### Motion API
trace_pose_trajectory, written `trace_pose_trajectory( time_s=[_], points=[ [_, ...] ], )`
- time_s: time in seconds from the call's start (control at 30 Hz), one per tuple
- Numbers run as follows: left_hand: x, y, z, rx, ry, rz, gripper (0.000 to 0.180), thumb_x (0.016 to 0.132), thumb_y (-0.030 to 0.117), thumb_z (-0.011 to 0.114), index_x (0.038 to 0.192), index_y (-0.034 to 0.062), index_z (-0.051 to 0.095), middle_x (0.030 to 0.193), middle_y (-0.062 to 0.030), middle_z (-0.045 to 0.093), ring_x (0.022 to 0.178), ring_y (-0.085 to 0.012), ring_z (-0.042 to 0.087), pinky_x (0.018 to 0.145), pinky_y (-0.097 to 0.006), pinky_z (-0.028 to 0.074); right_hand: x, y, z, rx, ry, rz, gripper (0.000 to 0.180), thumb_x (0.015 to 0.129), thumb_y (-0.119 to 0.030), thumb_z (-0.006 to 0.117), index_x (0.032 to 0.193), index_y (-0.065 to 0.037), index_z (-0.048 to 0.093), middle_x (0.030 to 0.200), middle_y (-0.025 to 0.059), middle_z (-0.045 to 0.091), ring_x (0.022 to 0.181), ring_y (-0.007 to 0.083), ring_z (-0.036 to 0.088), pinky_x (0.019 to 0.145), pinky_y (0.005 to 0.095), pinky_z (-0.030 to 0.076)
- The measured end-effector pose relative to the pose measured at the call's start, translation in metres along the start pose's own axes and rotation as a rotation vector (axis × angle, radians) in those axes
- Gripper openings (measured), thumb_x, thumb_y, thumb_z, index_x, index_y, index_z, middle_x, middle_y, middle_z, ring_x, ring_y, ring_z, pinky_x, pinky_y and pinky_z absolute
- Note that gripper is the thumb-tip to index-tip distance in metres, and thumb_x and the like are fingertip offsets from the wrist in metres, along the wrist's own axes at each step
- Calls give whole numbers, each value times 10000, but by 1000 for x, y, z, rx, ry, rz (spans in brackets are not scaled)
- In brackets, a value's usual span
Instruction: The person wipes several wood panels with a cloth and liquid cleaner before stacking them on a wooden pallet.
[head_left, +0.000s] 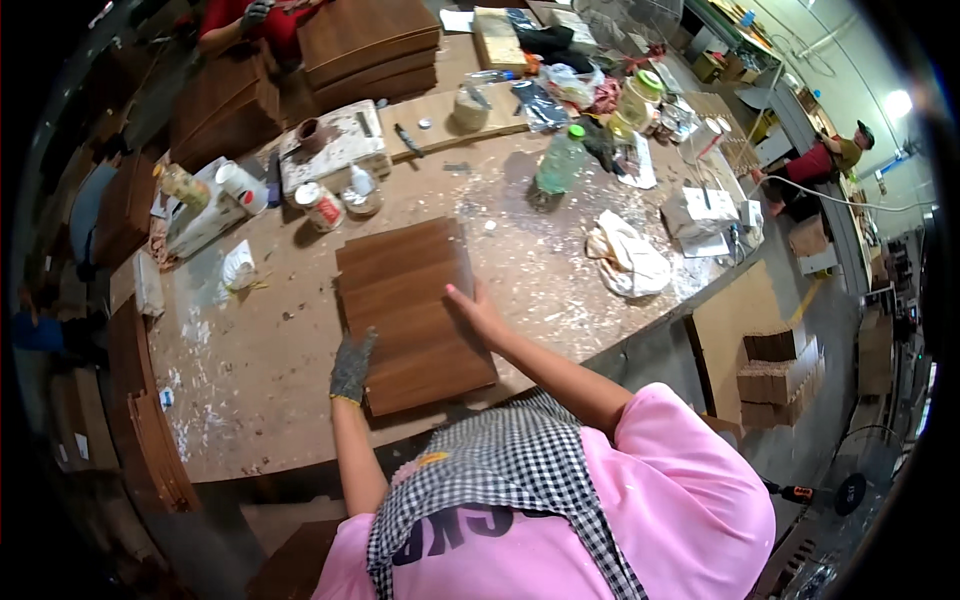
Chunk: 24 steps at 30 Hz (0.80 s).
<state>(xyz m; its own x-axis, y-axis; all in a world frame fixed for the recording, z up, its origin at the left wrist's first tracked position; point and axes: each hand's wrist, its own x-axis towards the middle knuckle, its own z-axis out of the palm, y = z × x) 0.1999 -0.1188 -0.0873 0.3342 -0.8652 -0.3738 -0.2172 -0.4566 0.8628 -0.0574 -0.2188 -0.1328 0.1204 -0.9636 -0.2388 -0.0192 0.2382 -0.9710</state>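
A small stack of brown wood-grain panels lies on the worktable in front of me, close to its near edge. The edges of the panels sit slightly out of line at the far left corner. My left hand, in a grey glove with a yellow cuff, grips the left edge of the panels. Bare, my right hand holds their right edge, its thumb lying on the top face and the other fingers mostly hidden down the side.
Beyond the panels stand a red-and-white can, a small glue bottle and a green plastic bottle. A crumpled white cloth lies to the right. Taller panel stacks rise at the back, near a person in red.
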Motion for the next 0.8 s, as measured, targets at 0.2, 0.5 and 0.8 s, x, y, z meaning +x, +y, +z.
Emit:
trace_pose_trajectory(
  time_s=[0.2,0.5,0.8],
  points=[
    [-26,26,15,77,87,-89,750,879,482,679,1378,-42,480,1304,-211,581,1179,-315,546,995,-370,442,-12,-53,-103,-575,-186,-166,604,916,-386,636,1340,30,521,1320,244,559,1203,366,544,1017,429,437],
    [-39,50,39,547,342,-34,735,933,540,567,1346,-65,510,1369,-276,527,1276,-397,497,1089,-408,374,2,-55,-344,-1486,94,-484,562,818,-513,683,1340,-340,570,1481,133,430,1298,408,428,1001,618,339],
    [-49,24,49,601,510,-15,657,979,492,513,1304,-78,543,1351,-280,539,1254,-406,509,1079,-419,380,100,-176,-324,-849,385,-871,233,832,-198,727,1017,-62,688,889,144,577,828,338,570,737,425,455]
  ],
)
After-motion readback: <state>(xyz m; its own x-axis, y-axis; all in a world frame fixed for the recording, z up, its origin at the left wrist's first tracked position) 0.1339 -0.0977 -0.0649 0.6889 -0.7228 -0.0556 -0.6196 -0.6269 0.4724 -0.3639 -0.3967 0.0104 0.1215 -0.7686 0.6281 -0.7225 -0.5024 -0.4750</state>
